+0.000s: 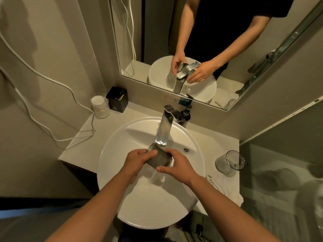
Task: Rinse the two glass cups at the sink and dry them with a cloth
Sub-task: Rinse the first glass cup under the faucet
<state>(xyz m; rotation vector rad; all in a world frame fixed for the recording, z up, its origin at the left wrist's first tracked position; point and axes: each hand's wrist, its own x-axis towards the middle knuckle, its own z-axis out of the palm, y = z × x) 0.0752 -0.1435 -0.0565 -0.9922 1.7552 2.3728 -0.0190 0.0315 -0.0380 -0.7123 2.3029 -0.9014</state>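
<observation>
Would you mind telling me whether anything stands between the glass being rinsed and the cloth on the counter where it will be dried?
Nothing visible does. Both hands, left hand and right hand, hold the ribbed glass under the faucet. The white cloth lies right of the basin. The second glass stands behind the cloth, off the direct path.

Small bathroom, warm dim light. Beige wall [52, 49] at ten o'clock, white cable [43, 79] trailing down it. Framed mirror [262, 49] at one o'clock. Pale vanity counter [90, 137] centre; black box [116, 99] at eleven o'clock.
</observation>
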